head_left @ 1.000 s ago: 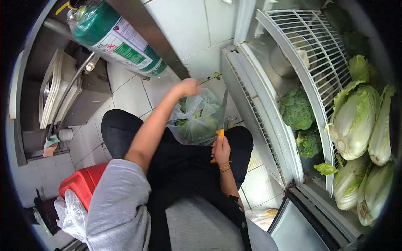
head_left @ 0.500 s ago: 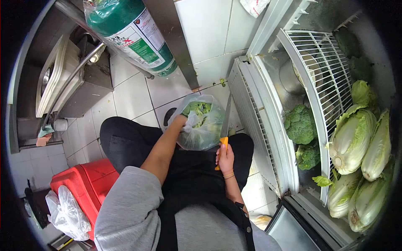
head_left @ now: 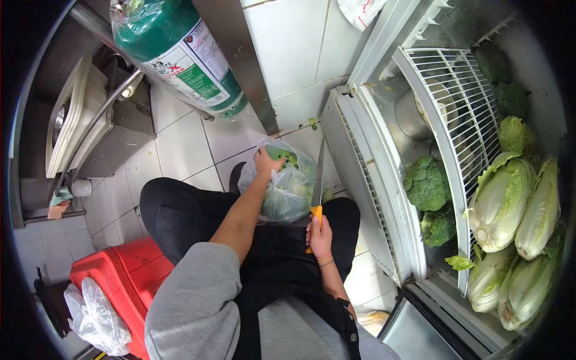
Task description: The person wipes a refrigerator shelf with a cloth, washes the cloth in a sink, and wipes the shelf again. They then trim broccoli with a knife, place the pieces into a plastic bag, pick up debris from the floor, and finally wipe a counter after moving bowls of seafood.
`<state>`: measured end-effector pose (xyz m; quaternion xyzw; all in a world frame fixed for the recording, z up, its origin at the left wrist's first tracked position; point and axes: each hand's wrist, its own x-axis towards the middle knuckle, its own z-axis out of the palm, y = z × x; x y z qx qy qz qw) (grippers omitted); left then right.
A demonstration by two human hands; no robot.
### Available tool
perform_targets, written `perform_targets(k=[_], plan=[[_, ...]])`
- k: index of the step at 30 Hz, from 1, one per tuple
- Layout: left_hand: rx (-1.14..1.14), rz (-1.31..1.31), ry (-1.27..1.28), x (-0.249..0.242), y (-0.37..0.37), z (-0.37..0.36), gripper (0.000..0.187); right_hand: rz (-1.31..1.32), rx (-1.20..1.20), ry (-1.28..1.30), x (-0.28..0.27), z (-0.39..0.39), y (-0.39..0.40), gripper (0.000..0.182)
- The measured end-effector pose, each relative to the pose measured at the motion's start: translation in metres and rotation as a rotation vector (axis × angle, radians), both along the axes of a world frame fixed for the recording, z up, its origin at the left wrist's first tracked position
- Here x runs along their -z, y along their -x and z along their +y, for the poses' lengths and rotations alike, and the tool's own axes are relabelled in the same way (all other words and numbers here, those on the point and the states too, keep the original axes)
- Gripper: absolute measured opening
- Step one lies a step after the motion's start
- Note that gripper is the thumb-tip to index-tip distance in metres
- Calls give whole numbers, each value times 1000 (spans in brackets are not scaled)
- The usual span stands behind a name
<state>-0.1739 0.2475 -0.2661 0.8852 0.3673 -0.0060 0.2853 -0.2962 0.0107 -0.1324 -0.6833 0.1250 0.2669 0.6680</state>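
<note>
A clear plastic bag (head_left: 282, 201) stands between my knees, its mouth open towards me and green pieces inside. At its mouth is my left hand (head_left: 267, 163), fingers curled over a green broccoli head (head_left: 289, 157) whose lower part is hidden in the bag. Beside my right knee, my right hand (head_left: 320, 234) grips the orange handle of a knife (head_left: 318, 180). The long blade points upward along the right side of the bag.
To the right, an open fridge holds broccoli heads (head_left: 427, 183), a wire rack (head_left: 453, 90) and several Chinese cabbages (head_left: 503, 201). A green fire extinguisher (head_left: 174, 54) is at upper left, a red bin (head_left: 123, 273) at lower left. White tiles (head_left: 180, 147) cover the floor.
My left hand has come up from deep in the bag to its mouth, now on the broccoli. The knife stays in my right hand, nearly unmoved.
</note>
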Motion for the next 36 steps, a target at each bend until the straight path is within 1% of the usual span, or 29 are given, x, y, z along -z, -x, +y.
perform_targets(k=[1, 3, 4, 6, 7, 9, 13, 15, 16, 18, 19, 21, 22, 24, 25, 27, 28, 30, 31, 33, 34, 36], plan=[[4, -1, 1, -5, -8, 4, 94, -5, -6, 3, -1, 0, 0, 26], [-1, 299, 43, -21, -21, 12, 100, -14, -8, 6, -3, 1, 1, 26], [5, 296, 43, -20, -24, 13, 100, -16, -17, 21, -6, 1, 1, 25], [19, 389, 17, -17, -29, 13, 104, -18, -18, 40, -9, 1, 2, 24], [26, 389, 18, -18, -31, 12, 104, -33, -25, 54, -9, 0, 3, 23], [12, 309, 46, -17, -29, 9, 104, -39, -28, 72, -10, -1, 7, 22], [11, 320, 10, 0, -29, 15, 105, -57, -25, 60, -6, -1, 9, 22], [105, 334, -103, 17, -30, 23, 94, -52, -13, 41, -6, 0, 10, 22], [105, 333, -102, 16, -35, 22, 94, -42, -25, 41, -7, 0, 10, 21], [229, 398, -195, 15, -46, 19, 74, -35, -39, 39, -8, -1, 8, 20], [231, 398, -199, 17, -46, 16, 74, -50, -43, 42, -7, 0, 7, 20], [215, 445, -261, 21, -45, 13, 54, -63, -41, 36, -5, 1, 9, 20], [218, 444, -268, 16, -43, 13, 54, -68, -37, 30, -5, 2, 9, 20], [382, 420, -316, -8, -35, 9, 40, -73, -25, 22, -3, 1, 8, 20], [390, 422, -319, -23, -29, 5, 40, -94, -29, 42, -2, 1, 10, 20], [448, 346, -427, -50, -19, -2, 33, -109, -29, 58, -2, 0, 13, 21], [450, 348, -431, -44, -18, 0, 33, -97, -16, 44, -2, 0, 12, 21], [584, 95, -802, -18, -19, 5, 32, -87, -4, 27, -2, 0, 10, 21], [585, 96, -805, -15, -22, 6, 32, -80, -1, 15, -1, -1, 10, 21], [1012, -31, -555, -7, -32, 4, 36, -73, -4, 2, 1, 0, 11, 22], [1007, -31, -556, -10, -33, -2, 36, -69, -5, 10, 2, 0, 11, 22], [1017, 30, -93, -18, -35, -23, 41, -62, -7, 19, 0, 0, 11, 22]])
